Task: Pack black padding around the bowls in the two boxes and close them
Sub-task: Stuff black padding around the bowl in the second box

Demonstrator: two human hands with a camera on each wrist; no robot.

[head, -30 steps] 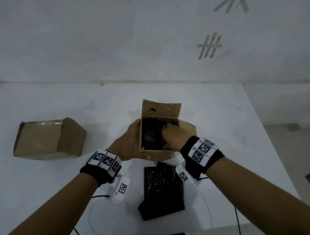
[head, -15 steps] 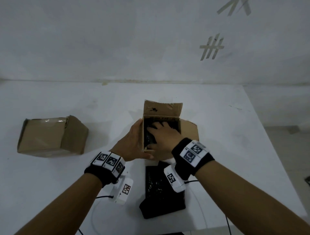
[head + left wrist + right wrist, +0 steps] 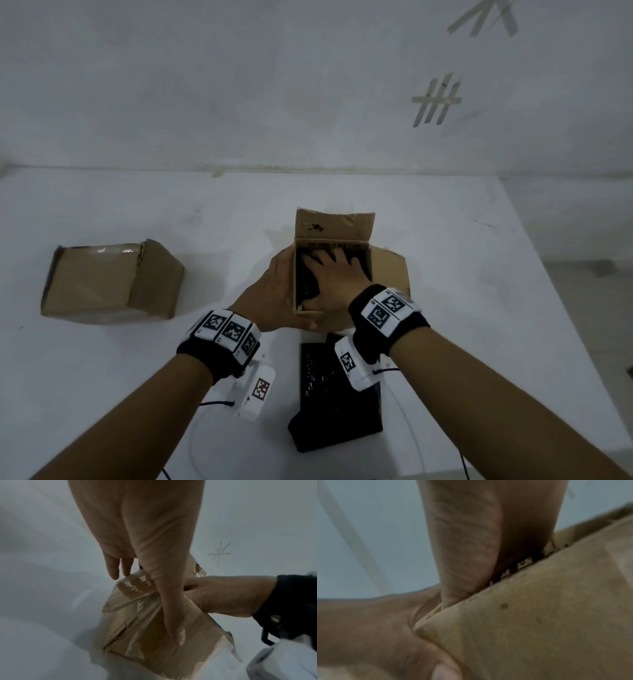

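A: Where's the padding?
B: Black padding (image 3: 303, 284) fills the open box (image 3: 388, 274), right under the right hand (image 3: 334, 281); its fingers (image 3: 317, 262) lie spread and flat on it, inside the opening.
A: And the left hand (image 3: 274, 294)?
B: It's flat against the box's outer left wall, fingers (image 3: 112, 566) straight and close together, thumb along the near edge.
A: Anything behind the wrists?
B: More black padding (image 3: 337, 411) lies on the table (image 3: 479, 308), just nearer than the box. Well off past the left hand sits the second box (image 3: 109, 281), flaps folded down.
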